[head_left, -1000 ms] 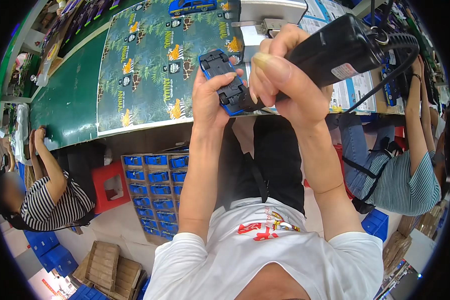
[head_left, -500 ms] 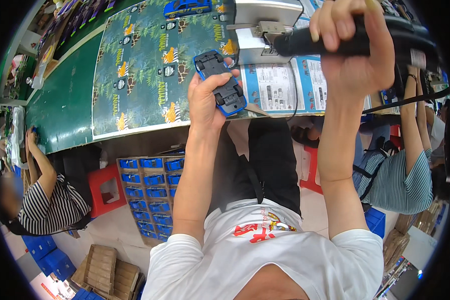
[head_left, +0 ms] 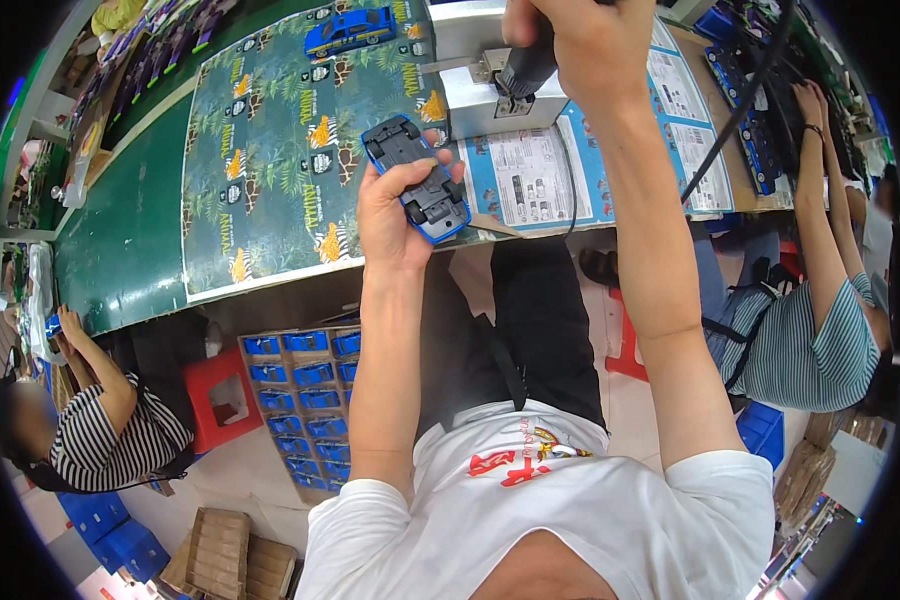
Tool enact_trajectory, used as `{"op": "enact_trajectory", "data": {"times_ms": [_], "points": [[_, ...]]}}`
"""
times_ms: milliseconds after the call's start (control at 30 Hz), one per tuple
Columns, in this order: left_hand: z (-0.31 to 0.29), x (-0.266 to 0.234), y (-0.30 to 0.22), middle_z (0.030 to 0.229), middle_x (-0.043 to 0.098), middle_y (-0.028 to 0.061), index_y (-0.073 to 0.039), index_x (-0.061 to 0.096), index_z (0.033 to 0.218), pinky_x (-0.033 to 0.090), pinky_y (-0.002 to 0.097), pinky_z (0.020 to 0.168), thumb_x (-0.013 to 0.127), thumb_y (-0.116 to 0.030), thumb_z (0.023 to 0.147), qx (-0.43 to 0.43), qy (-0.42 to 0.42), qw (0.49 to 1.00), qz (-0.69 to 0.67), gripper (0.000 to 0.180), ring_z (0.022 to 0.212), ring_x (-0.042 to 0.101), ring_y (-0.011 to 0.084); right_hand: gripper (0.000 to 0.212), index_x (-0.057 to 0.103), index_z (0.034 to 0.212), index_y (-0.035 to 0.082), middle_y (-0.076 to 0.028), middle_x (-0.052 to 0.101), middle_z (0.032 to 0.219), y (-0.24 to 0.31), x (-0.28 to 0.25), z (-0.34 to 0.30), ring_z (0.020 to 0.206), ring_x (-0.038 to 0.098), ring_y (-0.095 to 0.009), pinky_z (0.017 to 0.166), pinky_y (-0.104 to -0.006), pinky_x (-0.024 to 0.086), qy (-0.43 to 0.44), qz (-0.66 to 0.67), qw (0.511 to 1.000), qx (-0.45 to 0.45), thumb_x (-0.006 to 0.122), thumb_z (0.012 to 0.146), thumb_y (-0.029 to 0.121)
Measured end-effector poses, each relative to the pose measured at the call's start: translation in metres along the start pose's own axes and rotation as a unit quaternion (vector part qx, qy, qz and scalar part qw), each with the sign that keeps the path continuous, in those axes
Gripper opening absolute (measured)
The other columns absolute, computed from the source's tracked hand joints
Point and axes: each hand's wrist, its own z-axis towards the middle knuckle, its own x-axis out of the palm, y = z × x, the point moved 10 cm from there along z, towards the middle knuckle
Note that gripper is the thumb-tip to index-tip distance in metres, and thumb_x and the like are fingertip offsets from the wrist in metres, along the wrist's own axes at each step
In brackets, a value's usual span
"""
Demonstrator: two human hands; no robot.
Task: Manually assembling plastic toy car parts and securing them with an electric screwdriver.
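My left hand (head_left: 395,215) is closed round a blue toy car (head_left: 398,148), turned so that its black underside and wheels face up. The thumb presses across the chassis. Up at the top edge, my right hand (head_left: 600,55) grips a black handheld power screwdriver (head_left: 530,68). Its tip points down at the front of a silver metal box (head_left: 470,108), by a small slot; whether it touches there I cannot tell. Part of the screwdriver's body is hidden behind the hand and cut off by the frame.
Another blue toy car (head_left: 350,32) stands on a jungle-print sheet (head_left: 280,190) covering the green table (head_left: 120,230). Printed sheets (head_left: 530,185) lie right of the metal box. Below is a divided box of blue cars (head_left: 315,400). People sit at both sides; a black cable (head_left: 740,115) hangs at right.
My right hand has moved up and left, tilting the screwdriver from nearly level to tip-down at the metal box. My left hand still holds the toy car. The whole view has shifted slightly.
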Motion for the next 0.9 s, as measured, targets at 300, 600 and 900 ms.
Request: {"op": "enact_trajectory", "data": {"times_ms": [300,600,900], "points": [[-0.001,0.005,-0.001,0.118,0.065,0.0178,0.001,0.052,0.123,0.06,0.0484,0.087,0.06,0.009,0.081,0.016,0.011,0.999,0.048,0.044,0.098,0.068,0.0293,0.022,0.054,0.097,0.004,-0.002,0.047,0.068,0.012,-0.001,-0.057,0.051,0.045,-0.012,0.057,-0.0304,0.044,0.136,0.264,0.955,0.025,0.045,0.1,0.023],[0.004,0.006,0.003,0.109,0.066,0.0158,0.002,0.055,0.116,0.062,0.0397,0.075,0.064,0.011,0.077,0.005,0.027,1.0,0.008,0.041,0.09,0.07,0.0258,0.014,0.051,0.091,0.002,-0.005,0.048,0.063,0.0,0.032,-0.082,0.047,0.048,-0.013,0.05,-0.0298,0.044,0.138,0.146,0.978,0.055,0.056,0.095,0.014],[0.008,-0.002,0.012,0.111,0.066,0.0155,0.003,0.058,0.115,0.061,0.0396,0.077,0.062,0.01,0.078,-0.046,0.048,0.996,-0.052,0.038,0.092,0.069,0.0247,0.02,0.044,0.084,0.004,-0.005,0.046,0.061,-0.004,0.049,-0.09,0.044,0.043,-0.011,0.046,-0.027,0.04,0.2,0.17,0.963,0.055,0.062,0.091,0.011]]}}
